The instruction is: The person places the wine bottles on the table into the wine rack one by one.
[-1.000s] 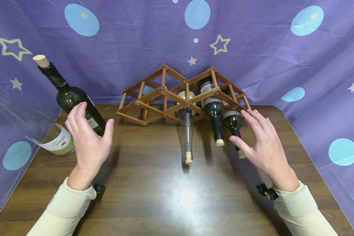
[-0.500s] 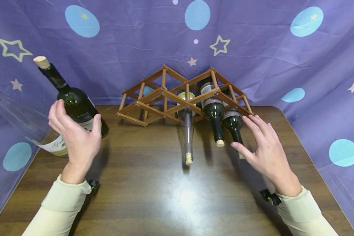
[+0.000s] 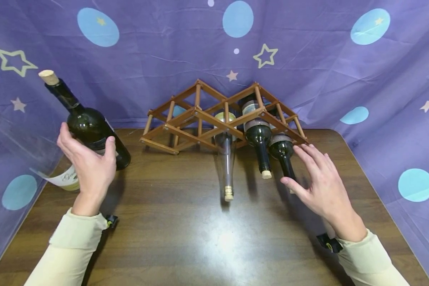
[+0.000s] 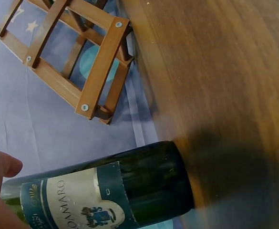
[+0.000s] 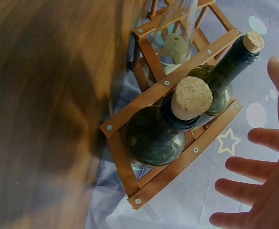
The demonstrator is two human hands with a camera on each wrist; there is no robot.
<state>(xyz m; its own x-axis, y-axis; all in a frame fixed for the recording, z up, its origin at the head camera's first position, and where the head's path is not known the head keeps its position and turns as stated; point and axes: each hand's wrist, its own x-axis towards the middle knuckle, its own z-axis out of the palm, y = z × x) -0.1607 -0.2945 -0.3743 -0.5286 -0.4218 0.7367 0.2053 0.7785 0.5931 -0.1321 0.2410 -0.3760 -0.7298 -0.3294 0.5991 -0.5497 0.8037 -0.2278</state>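
Note:
A dark green wine bottle [image 3: 87, 121] with a cork stands on the table at the left. My left hand [image 3: 89, 169] is held in a wide curve at its near side, thumb to the right and fingers to the left. In the left wrist view the bottle's label [image 4: 77, 198] shows below the thumb. My right hand [image 3: 323, 188] hovers with spread fingers beside the right end of a wooden wine rack [image 3: 180, 119]. Lying in the rack, necks forward, are a clear bottle [image 3: 227, 159] and two dark green bottles, one central [image 3: 260, 145], one rightmost [image 3: 281, 149].
Behind my left hand stands a tall clear bottle [image 3: 62, 176] with a white label, partly hidden. The wooden table [image 3: 186, 238] meets a purple patterned cloth [image 3: 139, 59] at the back and sides. The rack's left cells hold no bottles.
My left hand has moved left and come in closer around the front of the standing green bottle. My right hand has drifted slightly down and right. The bottles have stayed in place.

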